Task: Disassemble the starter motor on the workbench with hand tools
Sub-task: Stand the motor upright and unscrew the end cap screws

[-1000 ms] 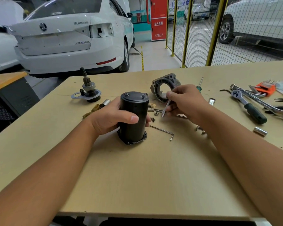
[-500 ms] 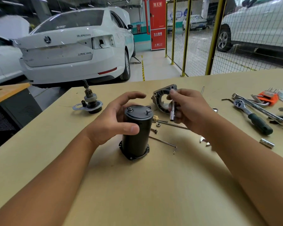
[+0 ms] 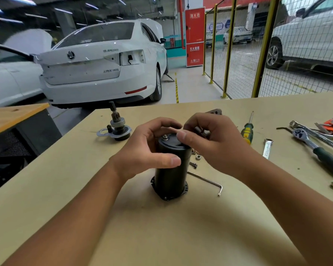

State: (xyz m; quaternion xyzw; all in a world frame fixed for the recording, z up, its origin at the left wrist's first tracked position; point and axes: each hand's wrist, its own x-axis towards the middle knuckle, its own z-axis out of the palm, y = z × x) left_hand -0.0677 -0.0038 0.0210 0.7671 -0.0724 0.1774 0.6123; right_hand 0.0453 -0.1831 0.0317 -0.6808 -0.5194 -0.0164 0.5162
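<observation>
Both hands now meet atop one motor housing: left hand clasping it, right hand perhaps pinching a tool.

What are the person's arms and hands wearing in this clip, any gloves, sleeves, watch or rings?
Nothing shows: the left hand and right hand are bare, without gloves, and both forearms are uncovered to the frame edge. No watch, ring or wristband is visible.

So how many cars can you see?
4: white sedan behind the bench, another car at far left, SUV behind the fence, distant car beyond it. Others may be hidden.
</observation>
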